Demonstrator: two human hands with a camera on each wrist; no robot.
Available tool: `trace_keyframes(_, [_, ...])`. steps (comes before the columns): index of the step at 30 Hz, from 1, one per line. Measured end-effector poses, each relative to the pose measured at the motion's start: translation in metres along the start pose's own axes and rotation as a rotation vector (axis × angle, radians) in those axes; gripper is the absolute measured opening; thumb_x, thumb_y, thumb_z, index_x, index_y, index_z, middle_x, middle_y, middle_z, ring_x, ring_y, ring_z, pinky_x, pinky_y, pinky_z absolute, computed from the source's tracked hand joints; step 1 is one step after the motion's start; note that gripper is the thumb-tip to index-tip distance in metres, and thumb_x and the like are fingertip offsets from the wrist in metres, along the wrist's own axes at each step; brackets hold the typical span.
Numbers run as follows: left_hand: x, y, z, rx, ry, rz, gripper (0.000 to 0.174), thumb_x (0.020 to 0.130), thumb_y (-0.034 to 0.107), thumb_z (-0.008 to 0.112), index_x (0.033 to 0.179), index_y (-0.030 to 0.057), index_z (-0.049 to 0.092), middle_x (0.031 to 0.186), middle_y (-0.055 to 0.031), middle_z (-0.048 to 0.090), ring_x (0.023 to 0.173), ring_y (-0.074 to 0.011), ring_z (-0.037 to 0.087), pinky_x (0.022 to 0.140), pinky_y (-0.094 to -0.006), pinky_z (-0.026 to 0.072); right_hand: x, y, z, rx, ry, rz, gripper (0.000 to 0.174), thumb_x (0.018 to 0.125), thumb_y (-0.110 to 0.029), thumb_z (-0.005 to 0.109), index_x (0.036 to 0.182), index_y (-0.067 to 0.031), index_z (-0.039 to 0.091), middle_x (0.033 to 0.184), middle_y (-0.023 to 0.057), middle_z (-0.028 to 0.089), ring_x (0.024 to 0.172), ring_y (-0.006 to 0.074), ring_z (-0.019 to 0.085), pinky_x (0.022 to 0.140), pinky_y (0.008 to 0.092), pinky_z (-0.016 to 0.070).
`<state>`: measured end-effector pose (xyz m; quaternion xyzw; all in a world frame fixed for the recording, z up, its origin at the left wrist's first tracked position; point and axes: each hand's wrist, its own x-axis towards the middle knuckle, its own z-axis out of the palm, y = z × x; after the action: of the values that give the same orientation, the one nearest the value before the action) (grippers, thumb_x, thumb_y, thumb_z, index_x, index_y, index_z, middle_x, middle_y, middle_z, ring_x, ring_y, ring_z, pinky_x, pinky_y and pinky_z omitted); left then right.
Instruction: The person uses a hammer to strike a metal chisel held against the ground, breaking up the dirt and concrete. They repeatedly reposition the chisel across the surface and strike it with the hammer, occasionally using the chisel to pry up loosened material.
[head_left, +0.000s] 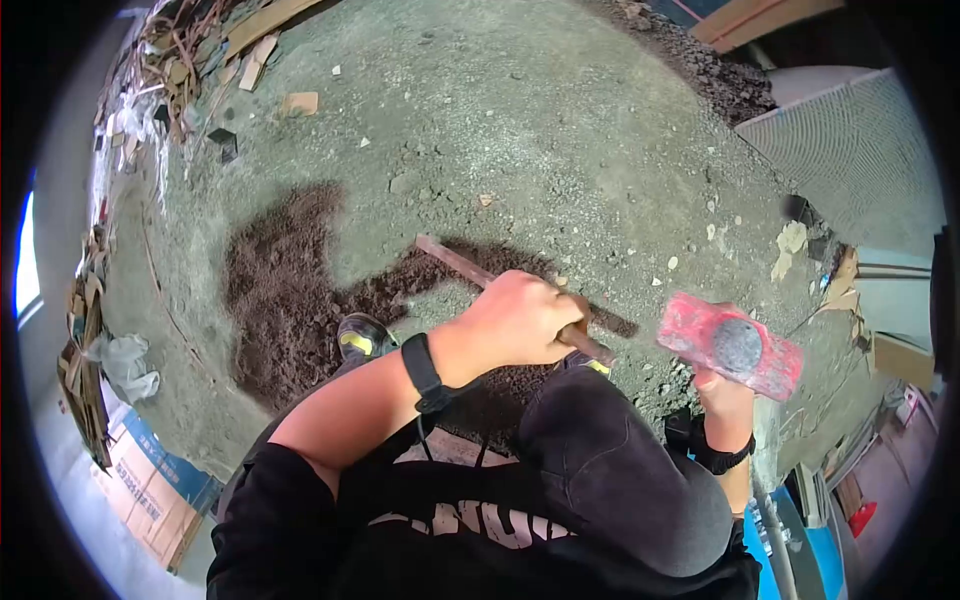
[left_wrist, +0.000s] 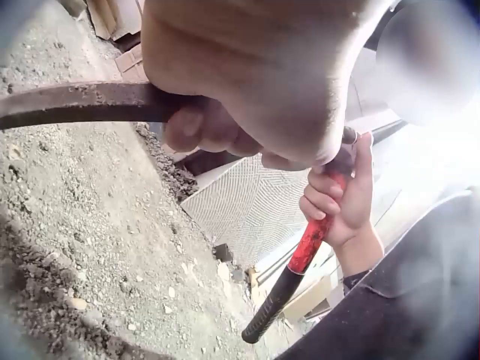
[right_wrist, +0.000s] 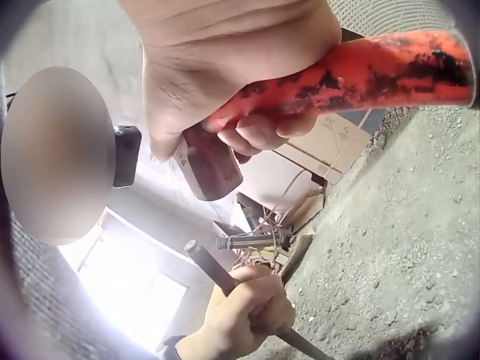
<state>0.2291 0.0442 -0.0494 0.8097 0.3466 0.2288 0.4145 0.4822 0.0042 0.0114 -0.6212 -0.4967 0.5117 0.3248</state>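
My left hand (head_left: 530,315) is curled round a steel chisel (head_left: 455,262), a long dark bar. One end of the chisel points away over the loosened soil, and its blunt end (head_left: 600,350) sticks out past the thumb side of the fist. To the right, my right hand (head_left: 726,395) grips a sledgehammer close under its worn red head (head_left: 690,325). The sledgehammer's red handle (left_wrist: 309,244) ends in a black grip in the left wrist view. Hammer head (right_wrist: 214,169) and chisel (right_wrist: 214,270) stand apart in the right wrist view.
Dark loosened soil (head_left: 285,280) lies in a curved patch on the grey dirt floor (head_left: 480,120), close to a shoe (head_left: 362,340). Wood scraps and debris (head_left: 180,75) line the left wall. A ridged board (head_left: 850,150) and cardboard (head_left: 903,362) are at the right.
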Motion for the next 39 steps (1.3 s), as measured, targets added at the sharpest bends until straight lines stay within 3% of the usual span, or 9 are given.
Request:
trace_keyframes(6, [0.002,-0.008,-0.006,-0.017,0.025,-0.006,0.016,0.056,0.014,0.066,0.070,0.0150,0.058,0.052,-0.0021,0.052,0.049,-0.0225,0.055,0.046,-0.0342,0.0442,-0.001,-0.005,0.002,0.162,0.089,0.073,0.078,0.053,-0.067,0.072,0.094,-0.0017,0.056,0.085,0.0077,0.058,0.078,0.0198,0.057,0.072,0.0300,0.0432])
trace_keyframes(9, [0.002,-0.008,-0.012,-0.020,0.027,-0.035,0.017,0.054,0.013,0.065,0.070,0.0141,0.058,0.053,-0.0024,0.052,0.050,-0.0232,0.056,0.047,-0.0345,0.0442,0.004,-0.036,-0.004,-0.262,0.158,-0.194,0.085,0.050,-0.084,0.055,0.071,-0.0015,0.059,0.068,0.0085,0.057,0.061,0.0257,0.058,0.061,0.0320,0.0449])
trace_keyframes(11, [0.004,-0.008,-0.014,-0.046,0.014,-0.064,0.016,0.053,0.011,0.064,0.067,0.0130,0.057,0.053,-0.0038,0.052,0.050,-0.0243,0.055,0.046,-0.0351,0.0431,-0.003,-0.040,-0.017,-0.335,0.139,-0.320,0.081,0.047,-0.078,0.063,0.074,-0.0018,0.060,0.069,0.0079,0.059,0.057,0.0248,0.058,0.055,0.0319,0.0449])
trace_keyframes(14, [0.004,-0.007,-0.017,-0.100,-0.024,-0.051,0.014,0.053,0.010,0.064,0.064,0.0125,0.055,0.051,-0.0049,0.051,0.049,-0.0254,0.054,0.046,-0.0353,0.0423,0.013,-0.068,-0.004,-0.376,-0.217,-0.418,0.065,0.046,-0.059,0.079,0.075,-0.0040,0.062,0.068,0.0052,0.059,0.056,0.0227,0.059,0.054,0.0308,0.0465])
trace_keyframes(17, [-0.003,-0.012,-0.008,-0.042,0.003,-0.035,0.014,0.053,0.008,0.063,0.063,0.0115,0.054,0.051,-0.0056,0.049,0.048,-0.0261,0.053,0.045,-0.0358,0.0415,0.027,-0.067,0.022,-0.731,-0.297,-0.609,0.057,0.046,-0.048,0.084,0.076,-0.0054,0.062,0.068,0.0032,0.059,0.056,0.0210,0.060,0.052,0.0298,0.0468])
trace_keyframes(20, [-0.002,-0.020,-0.007,0.068,-0.001,-0.045,0.014,0.052,0.007,0.063,0.063,0.0105,0.054,0.051,-0.0059,0.050,0.048,-0.0266,0.053,0.046,-0.0362,0.0422,0.026,-0.057,0.012,-0.604,-0.254,-0.454,0.060,0.048,-0.055,0.081,0.076,-0.0057,0.063,0.069,0.0037,0.060,0.056,0.0206,0.060,0.051,0.0298,0.0466])
trace_keyframes(27, [-0.006,-0.011,-0.011,0.012,0.072,-0.064,0.014,0.052,0.011,0.064,0.064,0.0124,0.057,0.052,-0.0041,0.054,0.049,-0.0236,0.056,0.045,-0.0346,0.0441,0.001,-0.029,-0.005,-0.030,0.313,-0.263,0.075,0.051,-0.071,0.069,0.075,-0.0001,0.060,0.071,0.0060,0.058,0.063,0.0186,0.057,0.058,0.0284,0.0429])
trace_keyframes(36, [-0.003,-0.001,-0.021,-0.104,0.151,0.065,0.017,0.057,0.008,0.066,0.068,0.0128,0.054,0.053,-0.0004,0.052,0.046,-0.0215,0.053,0.042,-0.0322,0.0412,-0.009,0.000,-0.009,-0.262,0.115,-0.129,0.071,0.059,-0.070,0.066,0.084,-0.0036,0.059,0.077,0.0037,0.056,0.077,0.0175,0.053,0.068,0.0300,0.0390])
trace_keyframes(39, [0.001,0.001,-0.031,-0.142,0.118,0.083,0.018,0.056,0.009,0.067,0.067,0.0131,0.054,0.053,0.0007,0.052,0.046,-0.0207,0.053,0.042,-0.0319,0.0407,-0.019,0.021,-0.019,-0.227,0.213,-0.088,0.073,0.063,-0.055,0.073,0.107,-0.0013,0.051,0.094,0.0047,0.056,0.077,0.0154,0.055,0.070,0.0307,0.0428])
